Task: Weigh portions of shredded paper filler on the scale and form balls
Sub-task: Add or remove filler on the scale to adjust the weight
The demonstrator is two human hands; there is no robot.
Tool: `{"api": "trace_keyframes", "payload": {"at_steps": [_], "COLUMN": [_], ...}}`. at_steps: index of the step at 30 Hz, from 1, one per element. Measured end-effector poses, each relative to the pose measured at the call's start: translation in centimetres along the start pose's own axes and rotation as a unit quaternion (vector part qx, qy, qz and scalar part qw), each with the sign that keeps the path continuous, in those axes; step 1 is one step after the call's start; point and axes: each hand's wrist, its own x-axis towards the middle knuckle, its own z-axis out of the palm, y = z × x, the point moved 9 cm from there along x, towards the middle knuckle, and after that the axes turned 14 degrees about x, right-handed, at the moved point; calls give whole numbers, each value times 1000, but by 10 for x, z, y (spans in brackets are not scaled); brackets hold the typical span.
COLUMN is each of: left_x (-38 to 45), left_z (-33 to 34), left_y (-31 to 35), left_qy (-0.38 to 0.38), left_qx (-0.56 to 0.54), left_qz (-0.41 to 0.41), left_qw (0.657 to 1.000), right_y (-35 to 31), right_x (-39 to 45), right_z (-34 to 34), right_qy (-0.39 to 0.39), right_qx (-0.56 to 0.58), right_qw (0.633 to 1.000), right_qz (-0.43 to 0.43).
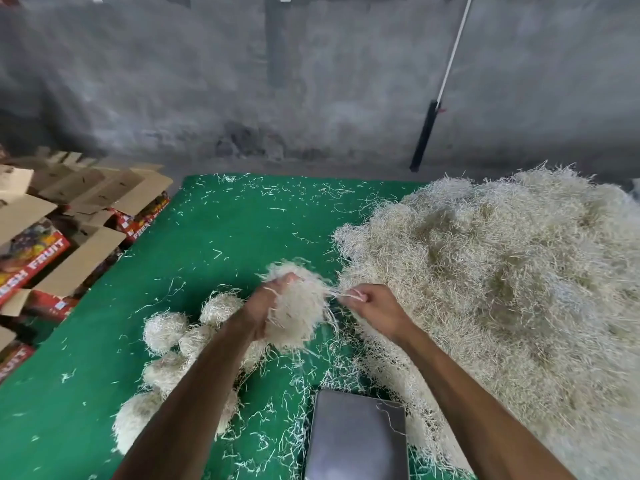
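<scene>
My left hand grips a loose clump of shredded paper filler above the green mat. My right hand pinches a few strands that stretch out from the clump's right side. A big pile of pale shredded paper covers the right of the mat. Several formed paper balls lie in a cluster at the left, partly hidden under my left forearm. The scale, with a bare steel pan, sits at the bottom centre between my forearms.
The green mat is littered with stray strands. Open red fruit cartons with cardboard flaps are stacked along the left edge. A grey concrete wall stands behind, with a white-handled broom leaning on it.
</scene>
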Motion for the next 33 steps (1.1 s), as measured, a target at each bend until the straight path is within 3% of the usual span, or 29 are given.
{"api": "trace_keyframes", "payload": {"at_steps": [2,4,6,8,11,13,15,16,18,19,21,24,27,30,31,33], "left_x": [2,4,5,4,-2,-5,-12,-16,-22,-26,-47,-64,-74,-93,-96,-99], "left_z": [-28,-50,-61,-60,-28,-2,21,32,57,69,88,102,88,89,88,84], "left_y": [-11,-25,-38,-55,-59,-53,-48,-47,-52,-57,-62,-85,-106,-119,-125,-135], "left_qy": [23,65,100,130,93,62,48,36,5,-16,-36,-60,-39,-51,-54,-46], "left_qx": [-140,-206,-171,-146,-174,-148,-101,-78,-35,-32,-47,-59,55,138,140,151], "left_qz": [-22,-31,-48,-86,-105,-86,-64,-54,-52,-50,-43,-84,-80,-110,-128,-140], "left_qw": [990,976,979,977,975,983,992,995,998,998,997,993,995,983,980,978], "right_y": [25,48,61,56,40,34,13,2,-4,6,30,66,93,103,102,90], "right_x": [-1,-2,-2,-2,6,0,-11,-20,-42,-55,-80,-109,-133,-155,-158,-164], "right_z": [-32,-67,-91,-103,-87,-76,-65,-55,-28,-11,21,37,24,13,7,-4], "right_qy": [54,137,216,264,184,139,159,165,112,63,-13,-22,26,8,22,90], "right_qx": [69,204,285,198,-102,-341,-470,-462,-272,-146,-35,-24,8,-195,-268,-286], "right_qw": [996,968,931,942,974,922,865,871,954,987,999,999,995,973,959,954], "right_qz": [22,57,69,64,80,124,73,18,-54,-38,18,43,98,120,92,20]}}
